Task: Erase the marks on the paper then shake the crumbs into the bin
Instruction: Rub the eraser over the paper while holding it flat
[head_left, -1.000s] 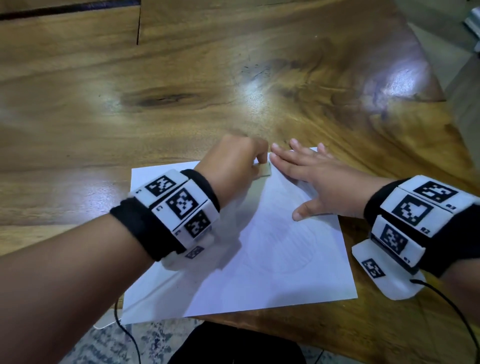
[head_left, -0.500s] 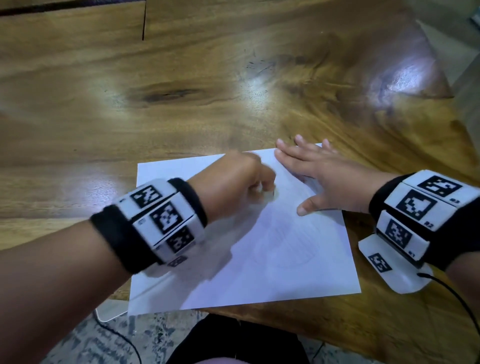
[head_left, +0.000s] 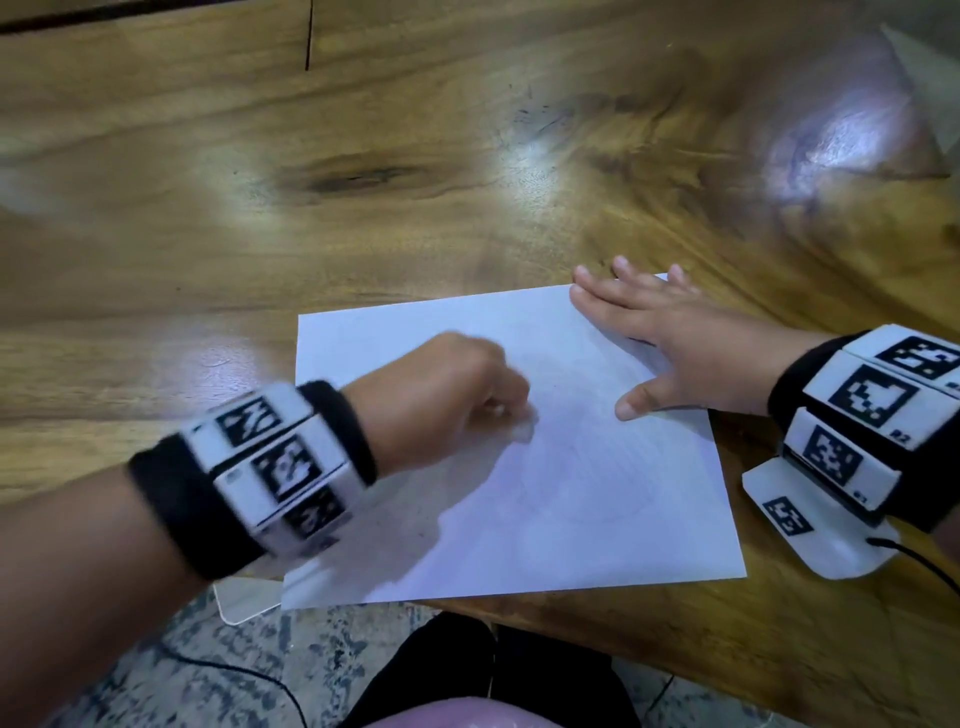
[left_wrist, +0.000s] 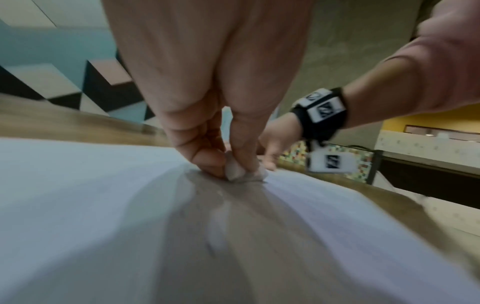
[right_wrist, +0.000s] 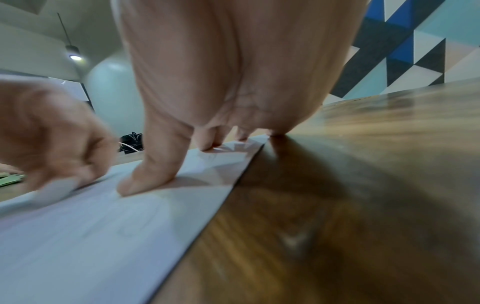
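A white sheet of paper (head_left: 571, 509) with faint pencil lines lies at the near edge of the wooden table (head_left: 363, 208). My left hand (head_left: 457, 395) pinches a small pale eraser (head_left: 522, 428) and presses it on the middle of the sheet; in the left wrist view the eraser (left_wrist: 237, 172) sits between thumb and fingers against the paper (left_wrist: 78, 195). My right hand (head_left: 670, 348) lies flat with straight fingers on the sheet's far right corner, thumb spread, pinning the paper (right_wrist: 91, 236). The blurred left hand (right_wrist: 49, 139) shows in the right wrist view.
The paper's near edge overhangs the table's front edge, with a patterned floor (head_left: 208, 675) and my dark trouser legs (head_left: 493, 675) below. A cable (head_left: 924, 566) trails from the right wrist band. No bin is in view.
My left hand has slid the eraser from the sheet's far edge towards me, to the middle of the paper. The right hand has stayed on the far right corner.
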